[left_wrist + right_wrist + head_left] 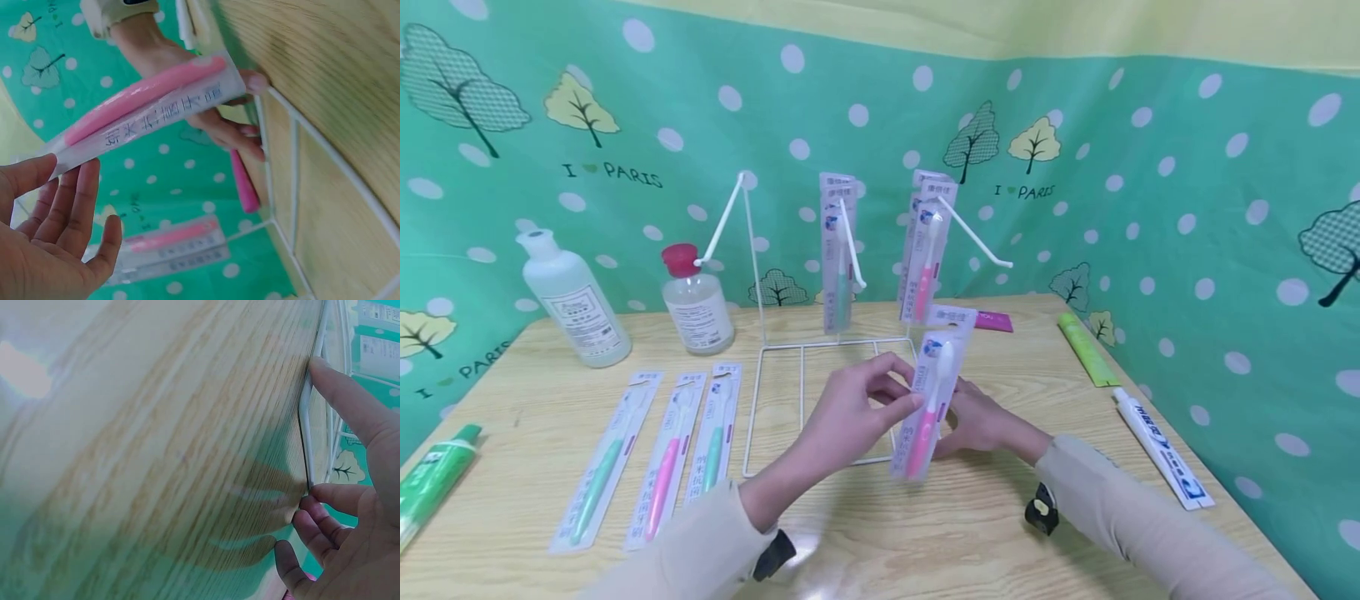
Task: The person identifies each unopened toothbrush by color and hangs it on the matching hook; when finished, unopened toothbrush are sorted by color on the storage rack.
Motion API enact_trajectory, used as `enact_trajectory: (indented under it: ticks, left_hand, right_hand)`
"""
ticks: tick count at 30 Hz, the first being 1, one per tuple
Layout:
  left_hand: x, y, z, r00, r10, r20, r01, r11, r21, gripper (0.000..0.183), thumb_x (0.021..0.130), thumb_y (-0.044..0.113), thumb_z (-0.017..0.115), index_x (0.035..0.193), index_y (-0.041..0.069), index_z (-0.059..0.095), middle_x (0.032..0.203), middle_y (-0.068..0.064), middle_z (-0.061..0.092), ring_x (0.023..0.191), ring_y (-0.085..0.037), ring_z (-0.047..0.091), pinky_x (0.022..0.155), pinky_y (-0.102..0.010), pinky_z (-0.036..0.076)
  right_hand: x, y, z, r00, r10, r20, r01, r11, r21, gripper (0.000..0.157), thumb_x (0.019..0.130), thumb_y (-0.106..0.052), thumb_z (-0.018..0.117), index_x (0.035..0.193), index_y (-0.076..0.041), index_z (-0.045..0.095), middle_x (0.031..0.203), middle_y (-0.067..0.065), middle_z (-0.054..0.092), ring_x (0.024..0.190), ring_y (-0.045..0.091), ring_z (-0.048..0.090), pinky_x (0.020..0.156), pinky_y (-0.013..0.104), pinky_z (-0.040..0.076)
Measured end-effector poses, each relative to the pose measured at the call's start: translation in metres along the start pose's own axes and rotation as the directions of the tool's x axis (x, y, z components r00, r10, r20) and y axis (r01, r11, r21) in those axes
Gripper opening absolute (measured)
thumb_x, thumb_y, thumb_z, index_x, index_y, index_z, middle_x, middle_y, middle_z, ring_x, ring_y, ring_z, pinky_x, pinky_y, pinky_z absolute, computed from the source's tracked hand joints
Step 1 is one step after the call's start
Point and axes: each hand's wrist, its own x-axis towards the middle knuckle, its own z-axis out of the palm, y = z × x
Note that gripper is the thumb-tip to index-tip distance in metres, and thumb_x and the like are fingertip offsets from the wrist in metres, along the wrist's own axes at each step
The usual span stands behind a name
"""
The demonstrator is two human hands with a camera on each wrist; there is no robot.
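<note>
My left hand (857,410) pinches a packaged pink toothbrush (928,408) between thumb and fingers, raised upright in front of a white wire rack (753,250). In the left wrist view the same toothbrush (137,103) tilts across, its handle end toward the other hand. Partly hidden behind the package, my right hand (981,418) is low at the rack's front right corner. The right wrist view shows its thumb and fingers on the base wire (304,419), around that corner. Packaged toothbrushes hang on two hooks: green (838,258) in the middle, pink (927,258) at right.
Several packaged toothbrushes (662,475) lie left of the rack. Behind them stand a clear bottle (580,308) and a red-capped bottle (697,312). Toothpaste tubes lie at the edges: green (437,475), lime (1086,350), white (1163,450). A magenta packet (996,321) lies behind.
</note>
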Motion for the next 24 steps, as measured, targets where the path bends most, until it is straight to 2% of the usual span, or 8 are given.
enact_trajectory:
  ticks: [4, 7, 10, 12, 15, 19, 21, 24]
  left_hand:
    - [0.005, 0.01, 0.006, 0.998, 0.068, -0.01, -0.068, 0.998, -0.015, 0.009, 0.082, 0.016, 0.068, 0.089, 0.016, 0.061, 0.075, 0.007, 0.067, 0.069, -0.005, 0.062, 0.064, -0.029, 0.052]
    - [0.008, 0.017, 0.009, 0.995, 0.093, -0.022, -0.094, 0.995, -0.023, 0.01, 0.083, 0.017, 0.067, 0.09, 0.017, 0.061, 0.076, 0.008, 0.067, 0.07, -0.005, 0.062, 0.066, -0.027, 0.052]
    - [0.012, 0.024, 0.011, 0.993, 0.111, -0.039, -0.112, 0.993, -0.026, 0.01, 0.083, 0.018, 0.067, 0.091, 0.018, 0.061, 0.077, 0.009, 0.067, 0.071, -0.003, 0.062, 0.068, -0.026, 0.051]
    - [0.016, 0.027, 0.013, 0.99, 0.13, -0.049, -0.131, 0.991, -0.024, 0.01, 0.083, 0.018, 0.067, 0.092, 0.018, 0.061, 0.078, 0.008, 0.068, 0.071, -0.003, 0.062, 0.069, -0.025, 0.051]
    - [0.023, 0.032, 0.015, 0.986, 0.153, -0.064, -0.154, 0.988, -0.022, 0.01, 0.084, 0.017, 0.066, 0.092, 0.017, 0.061, 0.078, 0.007, 0.068, 0.069, -0.003, 0.062, 0.066, -0.025, 0.051]
    - [0.032, 0.036, 0.018, 0.984, 0.16, -0.075, -0.164, 0.985, -0.052, 0.01, 0.084, 0.015, 0.066, 0.092, 0.015, 0.061, 0.077, 0.004, 0.068, 0.068, -0.006, 0.062, 0.059, -0.024, 0.052]
    - [0.035, 0.037, 0.02, 0.984, 0.158, -0.077, -0.164, 0.984, -0.071, 0.01, 0.084, 0.014, 0.066, 0.092, 0.014, 0.06, 0.077, 0.003, 0.069, 0.067, -0.007, 0.062, 0.057, -0.024, 0.052]
    - [0.038, 0.038, 0.022, 0.985, 0.153, -0.085, -0.161, 0.982, -0.1, 0.01, 0.084, 0.013, 0.066, 0.092, 0.014, 0.061, 0.078, 0.002, 0.069, 0.068, -0.009, 0.063, 0.057, -0.024, 0.053]
  right_hand:
    - [0.003, 0.003, 0.0, 0.983, -0.184, -0.016, 0.185, 0.98, 0.07, 0.094, 0.058, -0.022, 0.084, 0.139, -0.014, 0.036, 0.134, 0.004, 0.047, 0.121, 0.024, 0.043, 0.103, 0.045, 0.031]
    - [0.004, 0.004, 0.0, 0.97, -0.242, -0.014, 0.242, 0.963, 0.118, 0.1, 0.06, -0.015, 0.083, 0.142, -0.01, 0.027, 0.142, 0.004, 0.037, 0.126, 0.024, 0.038, 0.105, 0.042, 0.029]
    - [0.001, 0.003, 0.001, 0.975, -0.222, -0.032, 0.224, 0.96, 0.166, 0.099, 0.061, -0.018, 0.084, 0.141, -0.006, 0.028, 0.144, 0.009, 0.033, 0.127, 0.027, 0.036, 0.105, 0.042, 0.029]
    - [-0.001, 0.001, 0.001, 0.977, -0.204, -0.056, 0.211, 0.964, 0.161, 0.101, 0.059, -0.02, 0.085, 0.14, -0.003, 0.026, 0.141, 0.014, 0.035, 0.125, 0.03, 0.038, 0.103, 0.045, 0.031]
    - [-0.006, -0.008, -0.002, 0.98, -0.183, -0.077, 0.196, 0.958, 0.207, 0.104, 0.059, -0.012, 0.085, 0.14, -0.001, 0.021, 0.141, 0.018, 0.031, 0.125, 0.034, 0.035, 0.102, 0.047, 0.031]
    - [-0.012, -0.027, -0.011, 0.982, -0.185, -0.047, 0.19, 0.946, 0.262, 0.099, 0.061, -0.003, 0.082, 0.139, 0.005, 0.021, 0.142, 0.024, 0.027, 0.128, 0.04, 0.028, 0.102, 0.053, 0.027]
    - [-0.016, -0.034, -0.015, 0.983, -0.182, -0.021, 0.181, 0.952, 0.246, 0.093, 0.064, -0.004, 0.08, 0.138, 0.008, 0.025, 0.141, 0.026, 0.029, 0.127, 0.043, 0.028, 0.102, 0.056, 0.026]
    - [-0.018, -0.039, -0.018, 0.983, -0.184, 0.004, 0.179, 0.96, 0.214, 0.091, 0.065, -0.006, 0.079, 0.137, 0.01, 0.026, 0.142, 0.027, 0.026, 0.129, 0.043, 0.024, 0.103, 0.056, 0.023]
